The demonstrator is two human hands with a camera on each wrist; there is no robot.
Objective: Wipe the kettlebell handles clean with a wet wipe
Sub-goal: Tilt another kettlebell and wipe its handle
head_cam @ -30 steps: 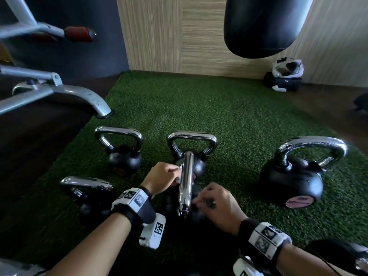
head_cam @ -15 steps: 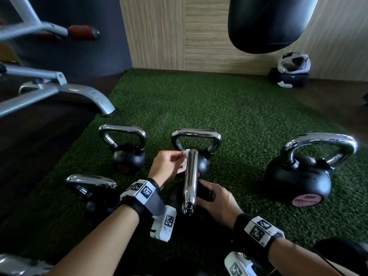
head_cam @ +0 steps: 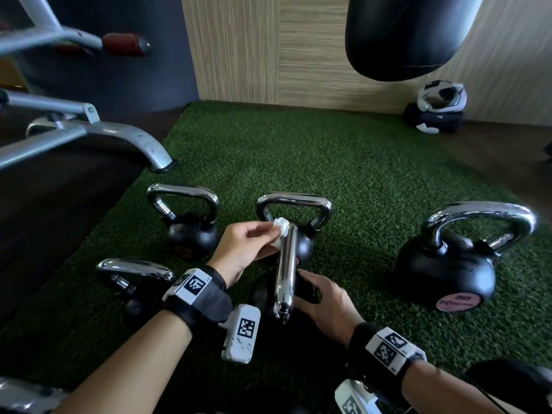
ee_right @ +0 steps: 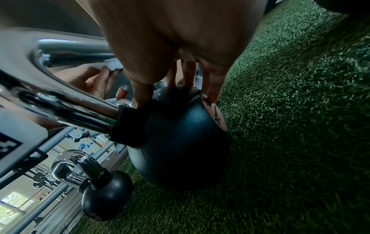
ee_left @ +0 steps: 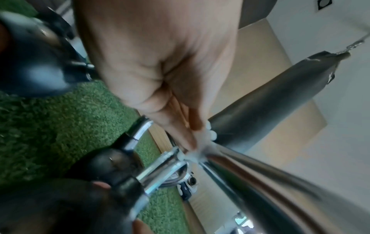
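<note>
Head view, wiping step: left hand (head_cam: pixel 248 246) pinches the wadded wet wipe (head_cam: pixel 280 227) against the far end of the chrome handle (head_cam: pixel 286 264); the kettlebell (ee_right: pixel 180 142) sits mid-mat toward the turf mat (head_cam: pixel 328 162) near edge, right hand (head_cam: pixel 325 306) clasping its black body; next move probably calls for drawing the wipe along the bar.

Green turf mat (head_cam: pixel 298 150) on dark floor (head_cam: pixel 59 210); wood-panelled wall (head_cam: pixel 254 49); black punching bag (head_cam: pixel 403 34) hanging.

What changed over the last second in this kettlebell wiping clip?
The left hand slid the wet wipe along the chrome handle toward its far end. The right hand still steadies that kettlebell; the other kettlebells stayed put.
</note>
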